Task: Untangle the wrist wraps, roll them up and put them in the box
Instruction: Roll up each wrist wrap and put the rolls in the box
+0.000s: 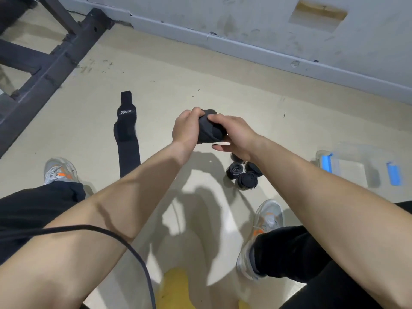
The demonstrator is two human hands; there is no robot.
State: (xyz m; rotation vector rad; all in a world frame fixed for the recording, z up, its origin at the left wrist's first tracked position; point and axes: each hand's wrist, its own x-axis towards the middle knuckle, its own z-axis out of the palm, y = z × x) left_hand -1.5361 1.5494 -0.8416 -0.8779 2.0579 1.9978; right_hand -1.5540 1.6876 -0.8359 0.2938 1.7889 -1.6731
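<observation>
Thin black cord (124, 239) drapes over the bare left forearm, closest to the lens, with a blurry yellow object (176, 284) at the bottom edge, can't tell what it is. Further out, both hands are closed on one black fabric wrist wrap (209, 130), held above the beige floor (200, 81): left hand (186, 128) curled round its near end, right hand (236, 137) with thumb on top and fingers underneath. The wrap looks part rolled, and the layers sit skewed. Risk: if either grip slackens the coil likely springs loose or telescopes, and uneven layers would make a lopsided roll. A second long flat black wrist wrap with white logo (127, 134) lies unrolled on the floor to the left. A cluster of rolled black wraps (244, 173) sits on the floor under the right wrist, not boxed yet. The clear plastic box with blue latches (352, 172) is well apart at right and blurred, contents unreadable. Hidden: the held wrap's loose tail, the count of rolls (the wrist covers some), and a small white strip (220, 143) at the right fingers, purpose unclear
</observation>
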